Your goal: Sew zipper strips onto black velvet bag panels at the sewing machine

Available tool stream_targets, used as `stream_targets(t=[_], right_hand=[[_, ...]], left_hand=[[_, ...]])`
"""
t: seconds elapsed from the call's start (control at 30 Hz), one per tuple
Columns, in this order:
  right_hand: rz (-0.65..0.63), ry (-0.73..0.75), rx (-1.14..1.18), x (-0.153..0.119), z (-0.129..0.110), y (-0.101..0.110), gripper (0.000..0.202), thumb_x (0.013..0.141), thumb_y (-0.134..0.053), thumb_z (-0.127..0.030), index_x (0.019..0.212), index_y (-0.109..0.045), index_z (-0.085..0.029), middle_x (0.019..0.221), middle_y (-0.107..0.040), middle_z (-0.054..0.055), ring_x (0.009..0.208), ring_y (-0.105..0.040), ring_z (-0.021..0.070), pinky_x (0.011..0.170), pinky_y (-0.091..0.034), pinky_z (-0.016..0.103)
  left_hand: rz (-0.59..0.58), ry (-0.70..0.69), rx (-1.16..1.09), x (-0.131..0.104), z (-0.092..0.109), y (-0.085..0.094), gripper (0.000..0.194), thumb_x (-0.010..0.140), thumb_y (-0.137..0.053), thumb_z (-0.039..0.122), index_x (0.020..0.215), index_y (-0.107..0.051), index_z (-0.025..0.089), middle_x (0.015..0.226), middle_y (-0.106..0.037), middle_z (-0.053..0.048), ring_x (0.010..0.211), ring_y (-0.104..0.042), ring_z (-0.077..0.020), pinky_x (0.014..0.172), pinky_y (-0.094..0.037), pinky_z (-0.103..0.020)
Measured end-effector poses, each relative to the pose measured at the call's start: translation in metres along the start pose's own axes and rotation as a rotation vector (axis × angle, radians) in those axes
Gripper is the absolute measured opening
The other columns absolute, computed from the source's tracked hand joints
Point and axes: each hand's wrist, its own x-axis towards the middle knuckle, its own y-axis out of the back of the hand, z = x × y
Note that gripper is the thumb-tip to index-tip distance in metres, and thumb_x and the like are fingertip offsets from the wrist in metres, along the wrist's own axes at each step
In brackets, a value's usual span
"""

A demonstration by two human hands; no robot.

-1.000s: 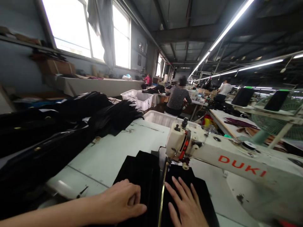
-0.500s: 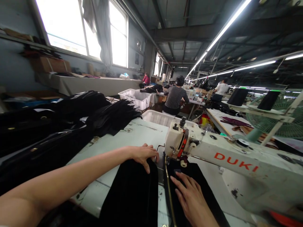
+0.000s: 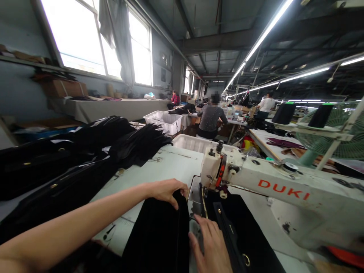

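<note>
Head view: at lower centre, the left hand [image 3: 167, 190] reaches across from the lower-left corner and holds the top edge of a black fabric panel [image 3: 159, 231], fingers curled over the edge and thumb pressed on the near face. The panel runs from there down to the bottom of the frame. Just to the right, the right hand [image 3: 212, 242] lies low over the machine bed [image 3: 196, 193], its grip loose and fairly wide, the thumb set apart from the extended fingers. Its fingertips are near a thin gold strip [image 3: 204, 204] along the inner edge of a second black panel [image 3: 250, 235], which spreads into the lower right below the machine arm. On that panel lies a dark band [image 3: 227, 225] with gold fittings, and a gold ring [image 3: 249, 260] shows near the bottom edge.

The cream sewing machine [image 3: 212, 172], lettered DUKI in red, extends from the centre to the right edge, its head directly above the gold strip. Black pieces are heaped in a pile [image 3: 93, 148] at middle left, partly on the pale table [image 3: 167, 163]. Near the centre, beyond a white bin [image 3: 187, 142], a person [image 3: 212, 119] in a grey top sits facing away. Dark thread cones [image 3: 284, 113] stand at upper right.
</note>
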Motion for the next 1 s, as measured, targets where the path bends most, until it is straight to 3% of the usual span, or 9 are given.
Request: stream_targets(t=[0.2, 0.37, 0.47, 0.57, 0.67, 0.77, 0.9, 1.0], right_hand=[[0.247, -0.171, 0.074, 0.008, -0.038, -0.016, 0.029, 0.104, -0.043, -0.043, 0.121, -0.058, -0.025, 0.109, -0.065, 0.007, 0.095, -0.066, 0.0229, 0.076, -0.055, 0.032], [0.349, -0.104, 0.114, 0.011, -0.061, -0.018, 0.021, 0.104, -0.044, -0.028, 0.115, -0.062, -0.028, 0.098, -0.065, 0.005, 0.079, -0.065, 0.0197, 0.072, -0.049, 0.031], [0.388, -0.143, 0.144, 0.011, -0.068, -0.019, 0.016, 0.104, -0.045, -0.027, 0.109, -0.060, -0.026, 0.092, -0.065, 0.004, 0.080, -0.065, 0.0201, 0.072, -0.049, 0.030], [0.449, -0.209, 0.170, 0.012, -0.072, -0.015, 0.013, 0.103, -0.047, -0.029, 0.106, -0.059, -0.024, 0.095, -0.064, 0.006, 0.085, -0.065, 0.0201, 0.071, -0.049, 0.028], [0.498, -0.153, 0.109, 0.013, -0.073, -0.008, 0.011, 0.101, -0.052, -0.023, 0.102, -0.063, -0.025, 0.093, -0.064, 0.005, 0.076, -0.063, 0.0186, 0.069, -0.047, 0.030], [0.548, -0.081, 0.071, 0.015, -0.075, -0.001, 0.016, 0.098, -0.054, -0.016, 0.106, -0.065, -0.025, 0.091, -0.066, 0.005, 0.072, -0.062, 0.0180, 0.067, -0.046, 0.031], [0.514, -0.018, 0.168, 0.019, -0.080, 0.001, 0.013, 0.100, -0.051, -0.021, 0.103, -0.064, -0.024, 0.087, -0.066, 0.004, 0.077, -0.063, 0.0199, 0.072, -0.045, 0.033], [0.440, -0.092, 0.279, 0.015, -0.086, -0.002, 0.015, 0.102, -0.051, -0.032, 0.095, -0.063, -0.025, 0.084, -0.064, 0.002, 0.077, -0.063, 0.0197, 0.072, -0.047, 0.033]], left_hand=[[0.185, -0.046, -0.087, -0.026, 0.030, 0.006, 0.033, 0.084, -0.076, 0.045, 0.075, -0.059, 0.017, 0.091, -0.058, -0.002, 0.088, -0.057, -0.0174, 0.086, -0.044, -0.028], [0.255, -0.049, -0.143, -0.043, 0.054, 0.005, 0.028, 0.085, -0.075, 0.038, 0.077, -0.060, 0.016, 0.086, -0.057, -0.001, 0.075, -0.054, -0.0137, 0.071, -0.048, -0.024], [0.275, -0.084, -0.153, -0.051, 0.065, 0.004, 0.025, 0.087, -0.073, 0.036, 0.076, -0.062, 0.016, 0.087, -0.057, -0.002, 0.073, -0.054, -0.0131, 0.068, -0.047, -0.024], [0.336, -0.114, -0.124, -0.059, 0.077, 0.005, 0.023, 0.088, -0.072, 0.033, 0.076, -0.062, 0.016, 0.097, -0.056, -0.006, 0.086, -0.055, -0.0170, 0.078, -0.047, -0.028], [0.351, -0.158, -0.070, -0.067, 0.092, 0.009, 0.020, 0.090, -0.067, 0.024, 0.073, -0.058, 0.018, 0.104, -0.059, -0.008, 0.102, -0.051, -0.0218, 0.093, -0.042, -0.035], [0.308, -0.214, -0.040, -0.073, 0.106, 0.012, 0.022, 0.093, -0.057, 0.016, 0.073, -0.050, 0.019, 0.098, -0.065, -0.006, 0.100, -0.051, -0.0208, 0.096, -0.039, -0.038], [0.269, -0.220, -0.056, -0.076, 0.113, 0.014, 0.024, 0.097, -0.057, 0.020, 0.077, -0.042, 0.021, 0.091, -0.073, -0.003, 0.097, -0.056, -0.0194, 0.098, -0.037, -0.039], [0.318, -0.178, -0.040, -0.079, 0.110, 0.012, 0.019, 0.099, -0.055, 0.024, 0.085, -0.043, 0.021, 0.095, -0.074, -0.005, 0.093, -0.061, -0.0183, 0.103, -0.034, -0.041]])
